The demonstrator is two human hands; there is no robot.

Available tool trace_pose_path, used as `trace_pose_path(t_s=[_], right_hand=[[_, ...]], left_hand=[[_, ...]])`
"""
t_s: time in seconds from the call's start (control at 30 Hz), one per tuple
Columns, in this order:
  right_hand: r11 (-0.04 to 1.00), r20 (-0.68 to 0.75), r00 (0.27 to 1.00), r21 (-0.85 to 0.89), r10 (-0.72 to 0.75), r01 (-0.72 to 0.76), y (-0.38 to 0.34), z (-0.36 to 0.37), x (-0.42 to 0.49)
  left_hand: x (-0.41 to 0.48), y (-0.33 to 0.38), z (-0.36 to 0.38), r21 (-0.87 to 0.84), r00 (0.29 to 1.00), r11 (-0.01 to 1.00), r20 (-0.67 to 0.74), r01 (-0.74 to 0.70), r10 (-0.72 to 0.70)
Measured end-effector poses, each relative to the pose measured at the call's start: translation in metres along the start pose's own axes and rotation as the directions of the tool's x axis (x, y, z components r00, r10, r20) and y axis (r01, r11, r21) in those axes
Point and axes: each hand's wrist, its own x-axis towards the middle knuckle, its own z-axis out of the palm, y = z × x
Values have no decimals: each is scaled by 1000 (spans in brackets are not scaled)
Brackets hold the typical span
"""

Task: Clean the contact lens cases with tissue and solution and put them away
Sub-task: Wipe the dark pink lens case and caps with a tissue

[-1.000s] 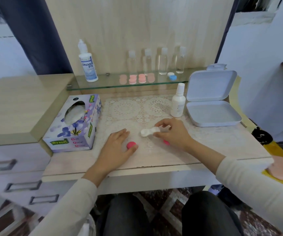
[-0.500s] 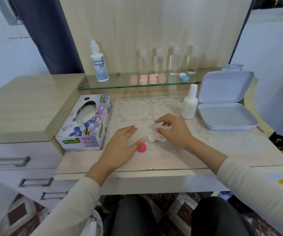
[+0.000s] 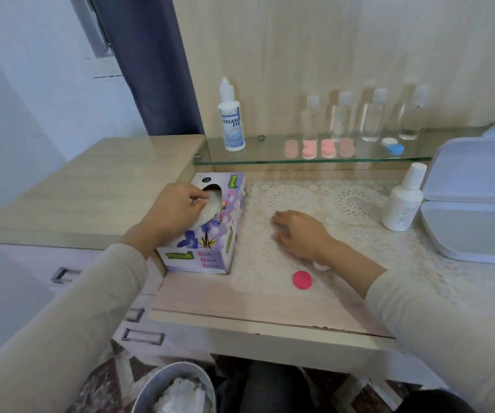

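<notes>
The tissue box is glossy lilac card printed with violet flowers. It stands at the left edge of the worktop with its oval opening facing up. The left hand reaches into that opening, and its grip pinches a soft white tissue that is still partly inside the box.

The right hand lies palm down on the lace mat, a cream cloth with round openwork patterns, near the middle of the worktop. A sliver of the white lens case shows under the wrist. Whether the grip holds the case I cannot tell. A round, matte pink cap lies just beside it, toward the front edge.

At the right edge, a smooth pale-grey storage box with rounded corners stands open, its lid up. A squat white plastic bottle stands just beside it.

Along the back runs a glass shelf. It carries:
- a tall white solution bottle with a nozzle tip
- four clear bottles with white caps
- a row of pink lens cases
- a blue and white case

The worktop is pale wood grain, as is the panel behind it. To the left are drawers with metal handles and a dark blue curtain. Below the front edge, a metal bin holds crumpled white paper.
</notes>
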Motion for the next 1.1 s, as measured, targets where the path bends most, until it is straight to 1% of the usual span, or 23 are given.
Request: trace_pose_path(t_s=[0.07, 0.2, 0.27, 0.33, 0.43, 0.57, 0.7, 0.83, 0.93, 1.1], right_hand=[[1000, 16, 1000, -19, -23, 23, 0, 3, 4], [999, 6, 999, -15, -39, 39, 2, 6, 9], [999, -1, 999, -7, -43, 43, 3, 7, 10], [999, -9, 999, -2, -40, 40, 4, 9, 10], [999, -12, 1000, 25, -27, 27, 5, 12, 11], [999, -11, 1000, 33, -21, 21, 5, 12, 11], [999, -3, 1000, 36, -19, 20, 5, 12, 11], [999, -3, 1000, 36, -21, 21, 6, 13, 11], [999, 2, 1000, 37, -18, 18, 6, 12, 11], [999, -3, 1000, 38, -15, 15, 7, 12, 11]], left_hand=[[7, -7, 0, 81, 996, 997, 86, -22, 15], [21, -11, 5, 261, 964, 957, 259, -131, 61], [25, -13, 10, 319, 945, 934, 322, -161, 53], [27, -16, 16, 351, 933, 920, 357, -175, 42], [27, -18, 19, 316, 939, 935, 341, -162, 47], [26, -17, 19, 268, 958, 951, 277, -157, 80], [24, -14, 17, 212, 974, 971, 218, -114, 67], [20, -12, 15, 204, 984, 974, 163, -103, 70], [20, -11, 14, 171, 992, 983, 122, -64, 43], [20, -11, 14, 122, 993, 992, 112, -42, 28]])
